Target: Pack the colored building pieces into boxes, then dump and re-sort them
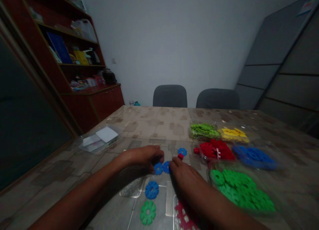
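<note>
Two blue snowflake discs are side by side, edge to edge, between my hands. My left hand (152, 154) is closed with thumb and fingers at the left blue snowflake disc (159, 168). My right hand (184, 173) has its fingers closed at the right blue snowflake disc (166, 167), partly covering it. Nearer me lie another blue disc (152, 190) and a green disc (148, 212). Beyond my right hand are a further blue disc (182, 152) and a small red piece (180, 156). Under my right forearm a red toothed piece (184, 216) is partly hidden.
On the right stand clear trays of light green pieces (203, 130), yellow pieces (233, 134), red pieces (216, 151), blue pieces (255, 156) and green discs (241, 188). A clear packet with white cards (106, 134) lies left. Two grey chairs (169, 96) stand behind the table.
</note>
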The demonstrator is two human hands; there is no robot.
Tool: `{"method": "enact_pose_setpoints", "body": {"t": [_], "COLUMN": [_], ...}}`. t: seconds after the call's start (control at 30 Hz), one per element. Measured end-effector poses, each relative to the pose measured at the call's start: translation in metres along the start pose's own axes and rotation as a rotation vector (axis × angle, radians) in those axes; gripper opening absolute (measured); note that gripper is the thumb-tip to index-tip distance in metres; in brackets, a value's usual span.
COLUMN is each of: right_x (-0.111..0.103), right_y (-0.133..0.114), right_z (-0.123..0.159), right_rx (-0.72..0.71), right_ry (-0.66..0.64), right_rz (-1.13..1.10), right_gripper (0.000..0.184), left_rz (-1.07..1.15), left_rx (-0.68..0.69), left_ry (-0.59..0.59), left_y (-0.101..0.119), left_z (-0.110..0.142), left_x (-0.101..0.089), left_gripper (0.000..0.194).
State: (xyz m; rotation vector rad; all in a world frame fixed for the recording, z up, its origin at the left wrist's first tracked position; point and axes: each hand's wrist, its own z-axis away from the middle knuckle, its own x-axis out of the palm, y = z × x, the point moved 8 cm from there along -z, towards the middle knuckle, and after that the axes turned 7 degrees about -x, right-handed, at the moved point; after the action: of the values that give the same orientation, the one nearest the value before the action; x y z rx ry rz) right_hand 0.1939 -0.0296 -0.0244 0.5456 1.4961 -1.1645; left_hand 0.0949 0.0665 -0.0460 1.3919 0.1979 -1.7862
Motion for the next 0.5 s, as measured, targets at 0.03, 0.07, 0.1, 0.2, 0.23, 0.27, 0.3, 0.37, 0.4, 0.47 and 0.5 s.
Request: {"method": "enact_pose_setpoints", "body": {"t": [0.03, 0.07, 0.1, 0.2, 0.23, 0.27, 0.3, 0.37, 0.4, 0.47, 0.5], "right_x": [-0.001, -0.003, -0.004, -0.005, -0.005, -0.004, -0.003, -0.002, -0.002, 0.000, 0.001], "right_y": [-0.001, 0.000, 0.002, 0.010, 0.013, 0.015, 0.018, 0.021, 0.022, 0.023, 0.024], "right_z": [-0.006, -0.011, -0.016, -0.024, -0.025, -0.025, -0.025, -0.023, -0.022, -0.021, -0.020], "right_rx": [0.037, 0.069, 0.097, 0.144, 0.153, 0.157, 0.160, 0.167, 0.170, 0.175, 0.178], "right_ry": [-0.027, -0.042, -0.047, -0.052, -0.058, -0.062, -0.065, -0.067, -0.065, -0.067, -0.068], "right_rz": [0.042, 0.082, 0.101, 0.143, 0.155, 0.164, 0.172, 0.182, 0.185, 0.183, 0.179], "right_gripper": [0.056, 0.054, 0.051, 0.044, 0.044, 0.044, 0.044, 0.042, 0.041, 0.036, 0.035], "left_rz": [0.000, 0.004, 0.012, 0.039, 0.047, 0.053, 0.059, 0.067, 0.071, 0.074, 0.075], "left_rx": [0.011, 0.025, 0.040, 0.071, 0.073, 0.073, 0.071, 0.071, 0.073, 0.078, 0.081], "left_ry": [-0.005, -0.014, -0.023, -0.034, -0.031, -0.027, -0.025, -0.026, -0.029, -0.036, -0.038], "left_y": [0.000, 0.001, 0.001, 0.002, 0.002, 0.002, 0.002, 0.002, 0.002, 0.002, 0.001], "left_z": [0.000, 0.000, 0.000, 0.001, 0.001, 0.001, 0.001, 0.000, 0.000, -0.002, -0.002], "left_x": [0.001, 0.001, 0.002, 0.001, 0.000, 0.000, -0.001, -0.001, -0.001, 0.000, 0.000], "left_gripper": [0.044, 0.045, 0.045, 0.042, 0.041, 0.040, 0.039, 0.039, 0.039, 0.040, 0.040]}}
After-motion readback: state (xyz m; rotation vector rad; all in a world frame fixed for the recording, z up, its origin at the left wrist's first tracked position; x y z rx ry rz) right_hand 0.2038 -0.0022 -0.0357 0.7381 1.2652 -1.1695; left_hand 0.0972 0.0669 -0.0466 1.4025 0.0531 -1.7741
